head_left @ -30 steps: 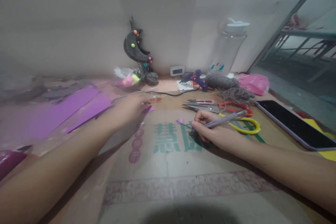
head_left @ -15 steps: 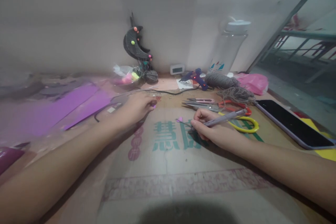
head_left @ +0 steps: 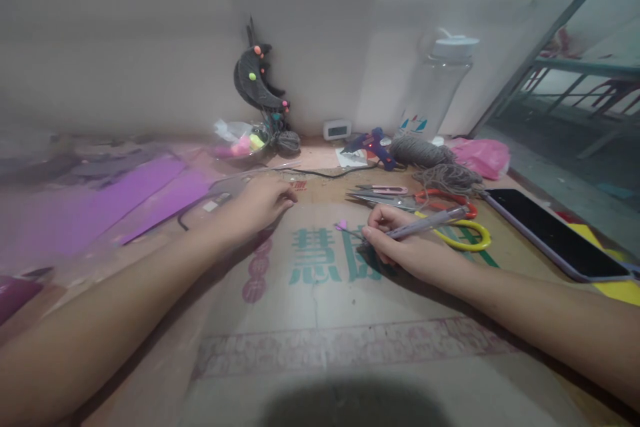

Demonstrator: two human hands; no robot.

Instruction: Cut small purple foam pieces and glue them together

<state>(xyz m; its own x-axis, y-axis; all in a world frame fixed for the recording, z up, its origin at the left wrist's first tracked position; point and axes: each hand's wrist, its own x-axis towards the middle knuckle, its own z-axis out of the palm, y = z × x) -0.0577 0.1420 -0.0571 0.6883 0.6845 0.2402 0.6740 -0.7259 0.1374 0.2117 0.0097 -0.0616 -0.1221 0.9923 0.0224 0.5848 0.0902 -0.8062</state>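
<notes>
My right hand [head_left: 400,240] is closed around a greyish translucent pen [head_left: 427,221] slanting back over the hand. A thin dark stem with a small purple piece [head_left: 341,225] at its end projects left from the fingertips; whether it joins the pen I cannot tell. To the left, my left hand [head_left: 265,199] rests on the cardboard [head_left: 320,307] with fingers curled together; anything inside them is hidden. Just beyond my right hand lie scissors [head_left: 445,201] with an orange-red handle, a yellow handle loop [head_left: 465,240] and small pink thread snips [head_left: 390,189].
A phone [head_left: 555,233] lies right. Behind are grey yarn [head_left: 425,152], a blue glue gun [head_left: 373,143] with its cord, a clear bottle [head_left: 437,93], a small white digital display [head_left: 337,130] and a dark crescent-shaped pincushion [head_left: 253,80]. Purple sheets [head_left: 135,203] lie left.
A purple bit at my left fingertips is no longer visible. My right hand keeps nearly the same place and grip. The whole view has shifted slightly.
</notes>
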